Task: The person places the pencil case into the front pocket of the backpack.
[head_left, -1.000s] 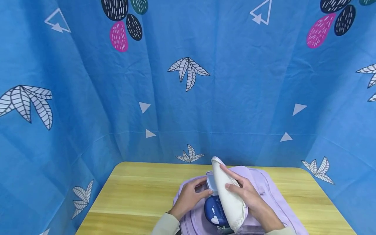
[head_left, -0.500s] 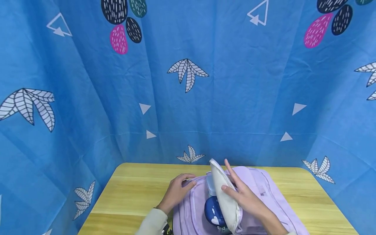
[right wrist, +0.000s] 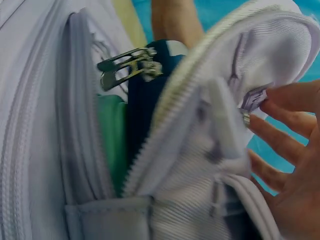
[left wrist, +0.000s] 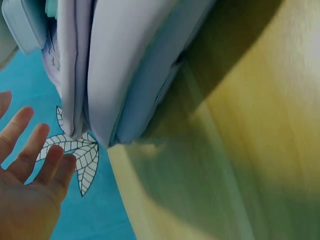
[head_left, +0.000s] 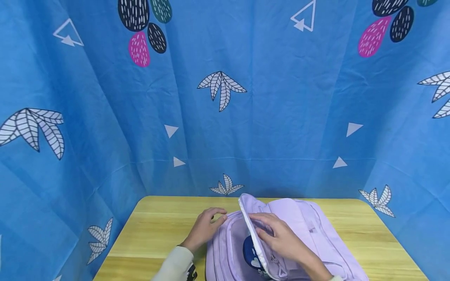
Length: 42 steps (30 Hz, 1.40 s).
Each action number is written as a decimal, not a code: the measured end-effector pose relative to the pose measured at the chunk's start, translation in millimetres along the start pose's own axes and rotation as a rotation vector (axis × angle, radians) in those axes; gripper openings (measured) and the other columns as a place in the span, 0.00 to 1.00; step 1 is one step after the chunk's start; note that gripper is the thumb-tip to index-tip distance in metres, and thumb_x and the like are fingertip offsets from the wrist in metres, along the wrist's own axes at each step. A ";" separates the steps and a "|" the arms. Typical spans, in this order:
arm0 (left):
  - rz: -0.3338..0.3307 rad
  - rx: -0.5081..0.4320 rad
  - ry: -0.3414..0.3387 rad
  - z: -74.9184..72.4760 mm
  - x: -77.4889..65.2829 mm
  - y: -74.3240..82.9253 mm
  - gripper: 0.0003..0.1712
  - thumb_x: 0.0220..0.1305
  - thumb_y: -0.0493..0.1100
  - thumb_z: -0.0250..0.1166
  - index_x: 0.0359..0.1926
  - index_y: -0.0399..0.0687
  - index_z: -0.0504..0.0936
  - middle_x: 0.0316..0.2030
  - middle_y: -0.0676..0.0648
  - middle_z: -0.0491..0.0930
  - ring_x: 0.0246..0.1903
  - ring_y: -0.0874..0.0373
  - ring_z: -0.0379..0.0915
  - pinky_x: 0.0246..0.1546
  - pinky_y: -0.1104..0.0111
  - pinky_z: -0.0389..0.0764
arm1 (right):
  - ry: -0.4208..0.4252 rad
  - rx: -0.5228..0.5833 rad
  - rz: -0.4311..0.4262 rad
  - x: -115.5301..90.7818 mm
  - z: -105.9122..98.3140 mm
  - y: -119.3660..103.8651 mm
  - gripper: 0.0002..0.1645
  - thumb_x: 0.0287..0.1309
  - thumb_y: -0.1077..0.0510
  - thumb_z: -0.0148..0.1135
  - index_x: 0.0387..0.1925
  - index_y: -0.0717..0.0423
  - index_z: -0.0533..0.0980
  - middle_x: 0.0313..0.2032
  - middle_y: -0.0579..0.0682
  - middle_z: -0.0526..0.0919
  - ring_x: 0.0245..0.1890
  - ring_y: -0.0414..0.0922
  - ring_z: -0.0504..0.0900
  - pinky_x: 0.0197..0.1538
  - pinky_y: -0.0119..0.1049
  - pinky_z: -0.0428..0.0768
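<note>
A lilac backpack (head_left: 334, 249) lies on the table, its front pocket partly unzipped. The pocket's flap (head_left: 250, 201) stands raised. Against the flap's outer side rests my right hand (head_left: 281, 234), fingers fairly straight; the right wrist view has these fingers (right wrist: 280, 137) touching the fabric near a small tag. Inside the pocket sits a dark blue case (head_left: 249, 251) with a white heart, partly covered by the flap. Beside it shows something green (right wrist: 112, 140). A pale blue box (left wrist: 25, 22) appears in the left wrist view. My left hand (head_left: 205, 226), holding nothing, hovers by the backpack's upper left corner.
The wooden table (head_left: 165, 230) carries the backpack. Behind it and at the sides hangs a blue patterned curtain (head_left: 225, 136). A metal zipper pull (right wrist: 132, 67) hangs at the pocket opening.
My left hand has left the pale blue box in the pocket and moved left to the backpack's edge. The flap has swung left over the pocket, under my right hand.
</note>
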<state>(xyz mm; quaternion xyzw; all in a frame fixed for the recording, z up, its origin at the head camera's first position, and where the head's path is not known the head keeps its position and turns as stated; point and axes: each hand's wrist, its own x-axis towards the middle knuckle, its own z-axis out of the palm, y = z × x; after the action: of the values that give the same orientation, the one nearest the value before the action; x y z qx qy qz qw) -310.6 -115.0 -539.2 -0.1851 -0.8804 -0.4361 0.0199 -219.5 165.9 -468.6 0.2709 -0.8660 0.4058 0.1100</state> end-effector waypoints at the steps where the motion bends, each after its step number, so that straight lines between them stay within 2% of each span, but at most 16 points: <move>1: 0.003 0.006 -0.005 -1.7 0.7 0.0 0.17 0.82 0.52 0.63 0.62 0.52 0.88 0.66 0.43 0.84 0.71 0.39 0.75 0.68 0.44 0.83 | 0.004 -0.024 -0.030 0.9 3.1 0.1 0.22 0.76 0.57 0.65 0.68 0.50 0.82 0.66 0.50 0.86 0.68 0.61 0.81 0.69 0.61 0.79; 5: 0.019 0.042 -0.010 -7.0 1.9 0.5 0.18 0.82 0.53 0.63 0.61 0.50 0.88 0.67 0.42 0.83 0.70 0.38 0.75 0.68 0.42 0.82 | -0.012 -0.105 -0.090 3.5 13.7 -0.2 0.22 0.76 0.52 0.67 0.67 0.49 0.84 0.69 0.53 0.83 0.72 0.68 0.75 0.71 0.73 0.72; 10: 0.009 0.068 0.001 -9.6 1.7 0.8 0.19 0.81 0.52 0.64 0.61 0.48 0.89 0.67 0.41 0.83 0.71 0.36 0.74 0.73 0.35 0.72 | -0.060 -0.200 -0.100 2.7 22.9 -0.8 0.23 0.76 0.46 0.67 0.66 0.46 0.85 0.70 0.51 0.83 0.75 0.68 0.72 0.73 0.79 0.66; 13: 0.015 0.073 0.006 -9.3 1.8 0.7 0.18 0.81 0.52 0.64 0.59 0.47 0.89 0.67 0.39 0.83 0.71 0.35 0.74 0.74 0.33 0.69 | -0.094 -0.250 -0.105 1.4 26.9 -1.6 0.24 0.76 0.43 0.66 0.66 0.45 0.85 0.71 0.49 0.83 0.76 0.69 0.71 0.72 0.83 0.63; 22: 0.006 0.080 0.015 -9.6 2.9 4.3 0.19 0.81 0.51 0.64 0.59 0.44 0.89 0.68 0.38 0.82 0.72 0.34 0.73 0.75 0.33 0.67 | -0.118 -0.475 -0.193 -4.0 37.7 -3.7 0.23 0.76 0.39 0.63 0.64 0.38 0.86 0.71 0.47 0.83 0.75 0.68 0.74 0.69 0.84 0.66; 25: -0.001 0.078 0.021 -10.3 6.0 4.0 0.18 0.81 0.50 0.63 0.58 0.46 0.89 0.67 0.38 0.82 0.72 0.34 0.72 0.76 0.34 0.68 | -0.144 -0.525 -0.194 -3.6 40.9 -5.5 0.22 0.77 0.38 0.61 0.64 0.36 0.87 0.71 0.46 0.83 0.75 0.68 0.73 0.70 0.83 0.65; 32: 0.015 0.101 0.021 -13.8 11.4 7.0 0.19 0.82 0.52 0.62 0.59 0.45 0.89 0.68 0.39 0.82 0.72 0.35 0.71 0.76 0.35 0.68 | -0.152 -0.577 -0.182 -0.5 48.2 -7.6 0.19 0.73 0.37 0.62 0.56 0.35 0.90 0.65 0.43 0.86 0.76 0.66 0.74 0.71 0.83 0.64; 38: 0.023 0.139 0.026 -18.4 16.8 14.6 0.19 0.82 0.50 0.62 0.59 0.43 0.88 0.68 0.37 0.81 0.73 0.35 0.70 0.76 0.37 0.68 | -0.238 -0.539 -0.090 5.0 48.6 -8.9 0.19 0.69 0.40 0.63 0.52 0.39 0.91 0.63 0.45 0.86 0.78 0.65 0.70 0.74 0.83 0.59; 42: 0.005 0.186 0.032 -25.7 21.3 23.0 0.18 0.82 0.51 0.62 0.59 0.46 0.89 0.68 0.39 0.81 0.73 0.36 0.71 0.76 0.39 0.71 | -0.255 -0.528 -0.067 10.9 51.1 -10.9 0.18 0.64 0.41 0.66 0.48 0.40 0.92 0.60 0.46 0.86 0.77 0.66 0.70 0.74 0.84 0.58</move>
<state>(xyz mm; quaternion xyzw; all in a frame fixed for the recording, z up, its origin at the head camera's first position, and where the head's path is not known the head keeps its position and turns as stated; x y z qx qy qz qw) -325.8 -115.6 -501.7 -0.1777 -0.9161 -0.3555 0.0521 -220.9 117.1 -490.2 0.3102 -0.9390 0.1251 0.0804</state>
